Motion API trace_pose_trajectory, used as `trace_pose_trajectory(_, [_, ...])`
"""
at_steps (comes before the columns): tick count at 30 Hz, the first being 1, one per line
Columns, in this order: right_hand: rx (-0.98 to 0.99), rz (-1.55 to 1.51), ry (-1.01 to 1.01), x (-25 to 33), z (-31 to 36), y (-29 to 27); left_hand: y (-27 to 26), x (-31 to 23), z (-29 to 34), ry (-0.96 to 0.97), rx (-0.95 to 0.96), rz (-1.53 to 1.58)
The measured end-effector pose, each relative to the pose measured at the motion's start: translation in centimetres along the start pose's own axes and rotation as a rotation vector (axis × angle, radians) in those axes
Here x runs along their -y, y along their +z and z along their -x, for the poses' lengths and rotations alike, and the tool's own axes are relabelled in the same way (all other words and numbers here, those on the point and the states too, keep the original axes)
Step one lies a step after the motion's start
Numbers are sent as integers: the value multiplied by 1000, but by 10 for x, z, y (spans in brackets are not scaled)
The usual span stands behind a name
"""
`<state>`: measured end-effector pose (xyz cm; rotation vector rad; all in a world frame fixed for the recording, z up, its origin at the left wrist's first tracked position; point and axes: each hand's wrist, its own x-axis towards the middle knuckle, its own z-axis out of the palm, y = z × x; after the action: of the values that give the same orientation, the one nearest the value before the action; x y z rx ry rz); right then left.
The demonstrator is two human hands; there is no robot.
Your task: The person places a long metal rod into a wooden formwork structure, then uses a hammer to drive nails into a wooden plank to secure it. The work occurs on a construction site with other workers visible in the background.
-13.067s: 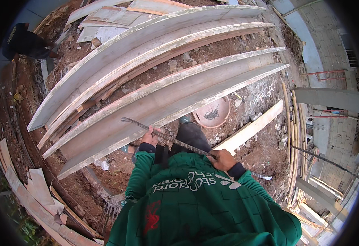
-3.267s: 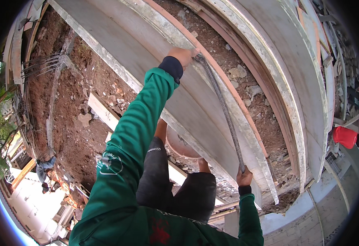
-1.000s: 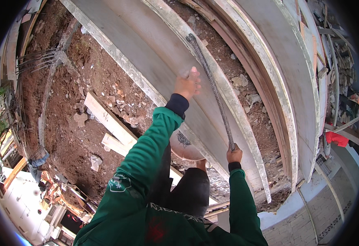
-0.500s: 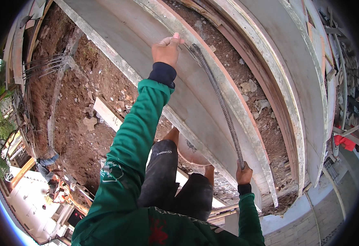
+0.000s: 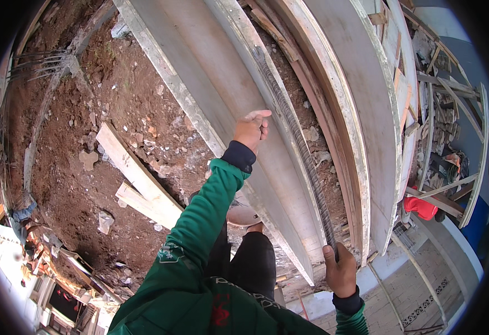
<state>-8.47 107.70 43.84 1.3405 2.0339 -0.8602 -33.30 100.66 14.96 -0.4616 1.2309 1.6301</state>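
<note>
My right hand is closed around the near end of a long, dark ribbed rebar, just right of a long channel-shaped form. The rebar slants away to the far left along the right wall of the form. My left hand hovers over the form's trough, close to the rebar's left side. Its index finger points toward the bar and the other fingers are loosely curled; I see nothing in it. A pale round bowl-like thing shows partly beside my legs.
More long forms and boards stand side by side on the right. Loose planks lie on rubble-strewn soil at left, with rebar ends jutting out beyond. A person in red is at far right, near timber frames.
The rebar has shifted from across the trough to along the form's right wall. My right hand has moved rightward with it. My left hand has come nearer, and the whole view has shifted.
</note>
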Motion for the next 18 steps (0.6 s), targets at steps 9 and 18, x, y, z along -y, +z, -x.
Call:
trace_pose_trajectory(9, [-63,14,11,14,-18,33,35,-38,-6,-7,153,-199])
trace_pose_trajectory(18, [-381,113,-157,-107,-108,154,11,-36,-71,158,-209,-286])
